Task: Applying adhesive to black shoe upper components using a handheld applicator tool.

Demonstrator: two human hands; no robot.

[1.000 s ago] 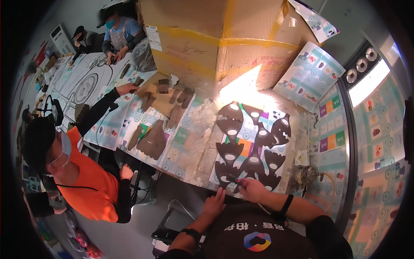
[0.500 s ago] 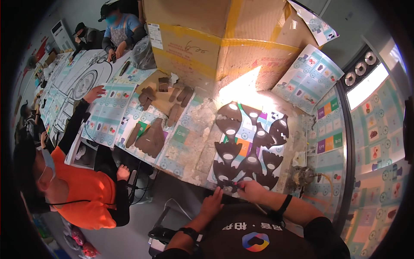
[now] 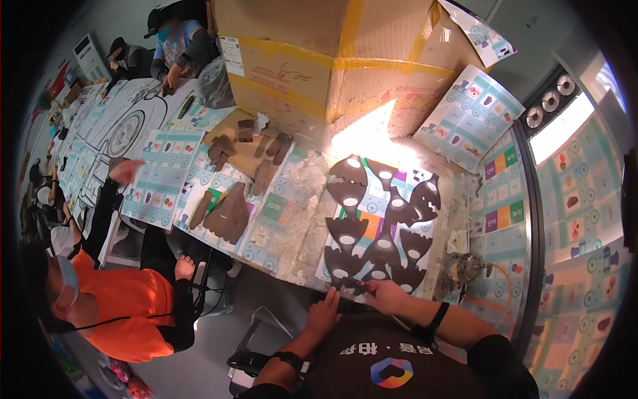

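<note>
Dark leather pieces [image 3: 382, 229] lie w/ narrow ends toward cardboard box [image 3: 319, 60]. Right hand [image 3: 385, 294] pinches nearest piece's edge; left hand [image 3: 324, 311] open, flat beside it on worktop [image 3: 299, 226].

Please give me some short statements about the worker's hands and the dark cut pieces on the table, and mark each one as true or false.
1. The right hand touches the dark pieces at the table's near edge. True.
2. The left hand is lifted high above the cardboard box. False: it lies low at the near table edge.
3. The dark pieces lie on a colourful printed sheet. True.
4. The person in orange holds the dark pieces. False: that person is apart, to the left.
</note>
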